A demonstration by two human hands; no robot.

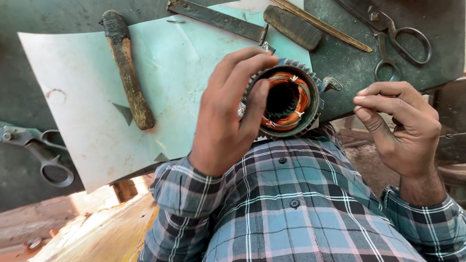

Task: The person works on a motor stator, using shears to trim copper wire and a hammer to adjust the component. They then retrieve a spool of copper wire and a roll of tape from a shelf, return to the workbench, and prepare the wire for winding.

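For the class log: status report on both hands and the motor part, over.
Left hand grips stator, fingers inside bore. Right hand apart, pinched, contents unclear. Scissors lie beyond.
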